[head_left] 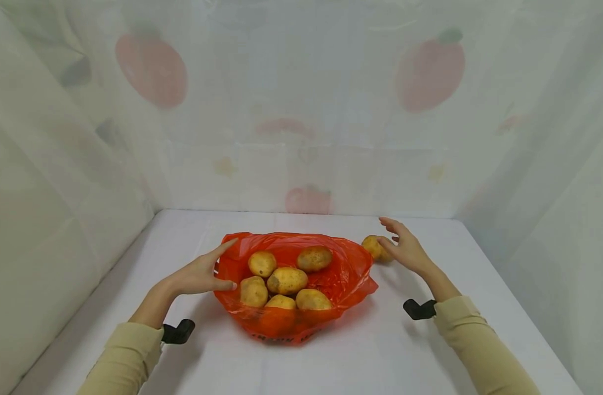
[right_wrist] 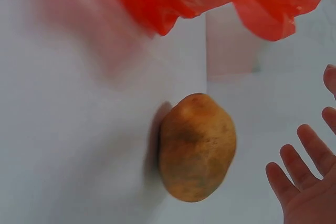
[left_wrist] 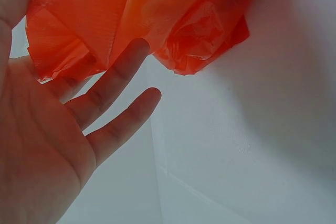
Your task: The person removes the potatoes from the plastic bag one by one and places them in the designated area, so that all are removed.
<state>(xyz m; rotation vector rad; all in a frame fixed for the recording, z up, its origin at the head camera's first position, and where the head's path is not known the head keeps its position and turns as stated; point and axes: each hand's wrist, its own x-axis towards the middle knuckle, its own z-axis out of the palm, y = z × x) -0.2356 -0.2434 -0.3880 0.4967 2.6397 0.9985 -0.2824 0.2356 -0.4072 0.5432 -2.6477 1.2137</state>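
Observation:
A thin red plastic bag [head_left: 353, 274] lies with its mouth spread wide, and several potatoes [head_left: 287, 281] sit inside it. At the bag's left rim is my left hand [head_left: 197, 274], fingers spread and fairly straight, with thumb and forefinger overlapping the plastic. In the left wrist view, the straight fingers [left_wrist: 105, 93] lie against and beside the red film. One loose potato [right_wrist: 197, 148] rests on the table outside the bag, to its right. My right hand [head_left: 405, 249] hovers by that potato with its fingers apart, holding nothing; the right wrist view shows a gap between them.
The white table [head_left: 380, 351] carries the bag and the loose potato. Pale hanging sheets with faded fruit prints, such as a red fruit print [head_left: 308, 200], enclose the back and both sides. Black wrist mounts [head_left: 420, 309] stick out from both sleeves.

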